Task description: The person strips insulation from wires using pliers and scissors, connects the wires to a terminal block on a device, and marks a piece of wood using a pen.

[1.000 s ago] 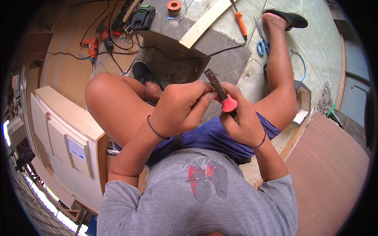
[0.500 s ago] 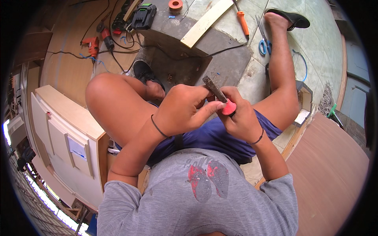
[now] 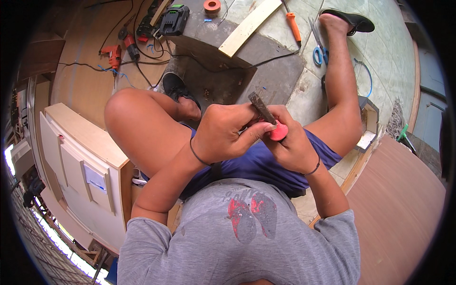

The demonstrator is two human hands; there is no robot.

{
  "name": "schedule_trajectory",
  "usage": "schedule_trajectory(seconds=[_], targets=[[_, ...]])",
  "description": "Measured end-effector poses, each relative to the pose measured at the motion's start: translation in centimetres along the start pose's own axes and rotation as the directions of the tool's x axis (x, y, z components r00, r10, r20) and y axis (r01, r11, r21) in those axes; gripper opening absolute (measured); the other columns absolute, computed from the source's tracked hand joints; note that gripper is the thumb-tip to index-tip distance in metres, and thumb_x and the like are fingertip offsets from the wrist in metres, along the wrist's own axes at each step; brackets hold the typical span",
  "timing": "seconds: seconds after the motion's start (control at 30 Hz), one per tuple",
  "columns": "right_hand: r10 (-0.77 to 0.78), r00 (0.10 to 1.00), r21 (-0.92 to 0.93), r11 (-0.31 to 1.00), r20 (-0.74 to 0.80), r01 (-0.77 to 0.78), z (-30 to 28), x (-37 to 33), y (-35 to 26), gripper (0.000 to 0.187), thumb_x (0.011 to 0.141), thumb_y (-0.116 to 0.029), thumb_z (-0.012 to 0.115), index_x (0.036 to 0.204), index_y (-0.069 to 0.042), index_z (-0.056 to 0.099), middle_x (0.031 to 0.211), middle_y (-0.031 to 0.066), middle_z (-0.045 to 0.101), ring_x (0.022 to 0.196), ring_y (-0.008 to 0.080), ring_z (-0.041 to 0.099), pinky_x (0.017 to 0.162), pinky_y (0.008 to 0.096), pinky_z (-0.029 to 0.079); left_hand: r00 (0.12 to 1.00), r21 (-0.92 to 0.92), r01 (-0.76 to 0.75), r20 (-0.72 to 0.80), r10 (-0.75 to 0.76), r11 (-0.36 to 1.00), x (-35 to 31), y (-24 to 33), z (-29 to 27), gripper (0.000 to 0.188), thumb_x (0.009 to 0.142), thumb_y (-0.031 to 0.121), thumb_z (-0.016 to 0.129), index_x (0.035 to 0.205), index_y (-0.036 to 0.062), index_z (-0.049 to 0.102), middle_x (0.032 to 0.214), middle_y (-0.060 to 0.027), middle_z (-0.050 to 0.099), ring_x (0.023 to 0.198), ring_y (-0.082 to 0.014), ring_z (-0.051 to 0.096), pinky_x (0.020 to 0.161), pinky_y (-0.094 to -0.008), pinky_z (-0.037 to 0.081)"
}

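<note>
- Under us, the tiled floor (image 3: 384, 57) carries the scissors (image 3: 318, 47), an orange-handled tool (image 3: 293, 27) and our right shoe (image 3: 351, 21).
- On the grey ledge (image 3: 206, 42), we see a black battery (image 3: 174, 20), an orange roll (image 3: 212, 12) and part of a strip (image 3: 249, 28).
- On the plywood (image 3: 83, 88) to our left lie the drill (image 3: 114, 57), grinder (image 3: 129, 45) and dark cords (image 3: 139, 70).

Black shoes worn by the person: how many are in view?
2: one black shoe is on the left foot, at upper left; the other black shoe is on the right foot, near the blue-handled scissors.
</note>
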State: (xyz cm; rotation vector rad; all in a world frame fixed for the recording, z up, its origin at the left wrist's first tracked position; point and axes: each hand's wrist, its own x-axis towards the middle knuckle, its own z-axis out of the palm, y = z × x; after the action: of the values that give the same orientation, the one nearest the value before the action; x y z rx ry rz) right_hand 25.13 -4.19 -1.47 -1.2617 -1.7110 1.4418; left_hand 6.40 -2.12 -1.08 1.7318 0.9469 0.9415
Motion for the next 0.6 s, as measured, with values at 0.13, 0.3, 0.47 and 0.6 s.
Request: schedule_trajectory(seconds=[0.13,0.3,0.47,0.6], targets=[[0.025,0.999,0.004,1.000,0.045,-0.025,-0.33,0.13,-0.33,0.027,0.089,-0.009,0.060,0.113,-0.002,0.049,0.080,0.0137,0.061,0.072,0.0251,0.063,0.066,0.0324,0.047,0.999,-0.019,-0.017,-0.027,0.017,1.000,-0.05,-0.01,0.19,0.010,0.083,0.010,0.068,0.088,0.0013,0.068,0.062,-0.0084,0.060,0.050,-0.0154,0.057,0.047,-0.0276,0.041],[0.059,0.995,0.063,0.996,0.080,-0.064,-0.54,0.25,-0.46,0.028,0.088,-0.005,0.060,0.114,-0.002,0.049,0.081,0.0134,0.061,0.074,0.0190,0.063,0.067,0.0303,0.048,0.998,-0.007,-0.023,-0.059,0.023,1.000,0.10,-0.01,0.23,0.009,0.082,0.010,0.069,0.084,0.0013,0.068,0.056,-0.0075,0.057,0.046,-0.0128,0.052,0.044,-0.0267,0.037],[0.061,0.998,0.092,0.994,0.025,-0.063,-0.42,0.33,-0.21,0.034,0.086,-0.002,0.062,0.116,-0.003,0.048,0.089,0.0111,0.061,0.081,0.0149,0.061,0.071,0.0286,0.048,0.994,0.088,-0.018,-0.102,0.027,0.996,-0.22,-0.27,0.48,0.024,0.082,0.012,0.071,0.066,0.0017,0.057,0.050,-0.0034,0.049,0.041,-0.0074,0.043,0.040,-0.0247,0.030],[0.199,0.980,0.251,0.950,-0.032,-0.184,-0.65,0.37,-0.01,0.038,0.085,0.001,0.062,0.119,-0.003,0.045,0.095,0.0053,0.057,0.085,0.0118,0.056,0.076,0.0260,0.047,0.973,-0.133,0.200,-0.088,-0.212,0.971,-0.23,-0.16,-0.34,0.022,0.083,0.013,0.069,0.070,0.0004,0.056,0.052,-0.0048,0.049,0.045,-0.0078,0.043,0.042,-0.0264,0.033]])
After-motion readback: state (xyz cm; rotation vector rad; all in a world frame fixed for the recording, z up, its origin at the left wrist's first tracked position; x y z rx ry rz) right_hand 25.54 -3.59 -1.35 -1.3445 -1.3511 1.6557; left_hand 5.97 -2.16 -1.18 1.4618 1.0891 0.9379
